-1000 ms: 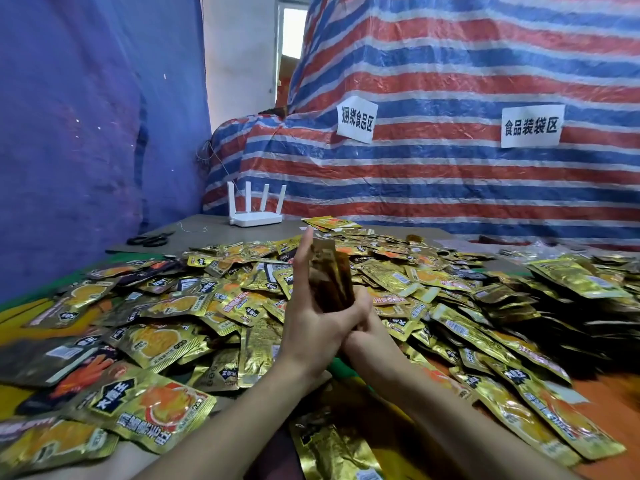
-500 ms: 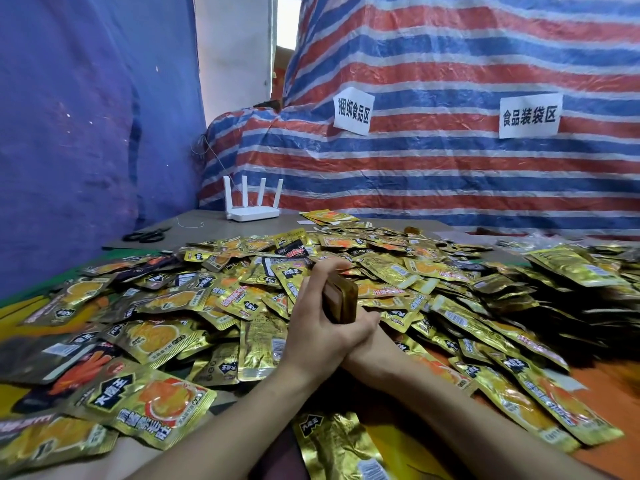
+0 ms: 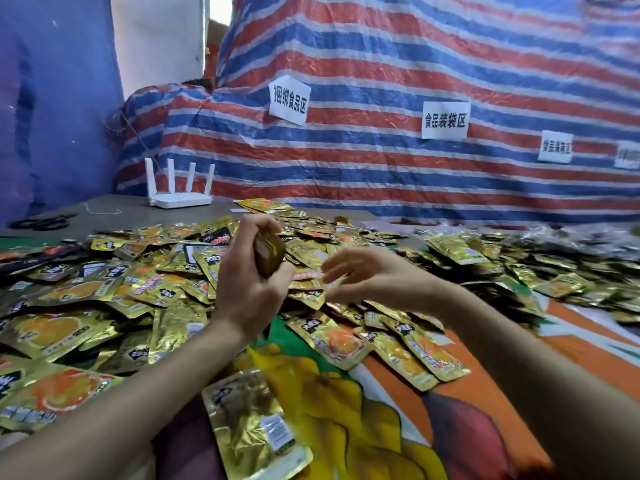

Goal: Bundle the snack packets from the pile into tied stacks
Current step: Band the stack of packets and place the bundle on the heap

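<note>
Mid-frame, my left hand [image 3: 249,289] grips the stack [image 3: 269,252] above the pile [image 3: 166,285]; right hand [image 3: 367,277] hovers beside it, loose-fingered, empty. Gathering step, I reckon: next, pinch one more, square it on.

One head-worn wide-angle camera looks forward and down, close over the left hand [image 3: 249,289], right hand [image 3: 374,275] and bench [image 3: 180,214], facing the striped tarpaulin [image 3: 381,168].
</note>
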`<state>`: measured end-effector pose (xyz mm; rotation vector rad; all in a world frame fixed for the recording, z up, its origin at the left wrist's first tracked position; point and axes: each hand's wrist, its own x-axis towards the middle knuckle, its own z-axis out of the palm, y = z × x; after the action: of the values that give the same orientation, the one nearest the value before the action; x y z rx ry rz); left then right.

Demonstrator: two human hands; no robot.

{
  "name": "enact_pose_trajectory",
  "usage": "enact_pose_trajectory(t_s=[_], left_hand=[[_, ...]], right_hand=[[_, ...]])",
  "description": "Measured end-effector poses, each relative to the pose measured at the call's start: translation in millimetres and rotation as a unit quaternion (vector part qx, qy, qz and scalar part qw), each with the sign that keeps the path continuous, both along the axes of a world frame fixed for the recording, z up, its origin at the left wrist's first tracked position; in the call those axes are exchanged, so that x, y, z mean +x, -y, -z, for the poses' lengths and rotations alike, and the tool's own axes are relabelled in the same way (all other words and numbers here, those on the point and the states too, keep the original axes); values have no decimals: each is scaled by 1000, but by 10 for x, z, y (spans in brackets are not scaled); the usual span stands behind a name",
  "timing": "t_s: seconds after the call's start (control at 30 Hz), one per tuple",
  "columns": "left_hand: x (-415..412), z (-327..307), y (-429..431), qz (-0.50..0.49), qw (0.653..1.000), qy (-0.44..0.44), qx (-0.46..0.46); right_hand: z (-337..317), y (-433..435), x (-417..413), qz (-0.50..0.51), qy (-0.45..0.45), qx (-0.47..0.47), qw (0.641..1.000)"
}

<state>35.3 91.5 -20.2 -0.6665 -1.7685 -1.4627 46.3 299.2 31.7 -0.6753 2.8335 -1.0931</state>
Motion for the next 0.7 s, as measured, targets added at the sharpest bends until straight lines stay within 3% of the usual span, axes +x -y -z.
enact_pose_trajectory(t_s=[0.07, 0.13, 0.33, 0.43, 0.57, 0.7], left_hand=[[66, -8, -65, 19, 1000, 0, -11], [128, -1, -137, 38, 999, -3, -11], [255, 59, -321, 88, 996, 1, -34], [297, 70, -372, 87, 995, -6, -55], [324, 50, -400, 99, 993, 0, -64], [353, 20, -423, 108, 993, 11, -55]], right_hand=[[-97, -411, 84, 87, -54, 68, 992], [-117, -814, 151, 174, -96, 182, 963], [161, -1509, 388, 315, -3, 376, 872], [264, -1606, 503, 324, 21, 421, 847], [271, -1663, 626, 328, 113, 420, 839], [305, -1622, 658, 323, 115, 434, 833]])
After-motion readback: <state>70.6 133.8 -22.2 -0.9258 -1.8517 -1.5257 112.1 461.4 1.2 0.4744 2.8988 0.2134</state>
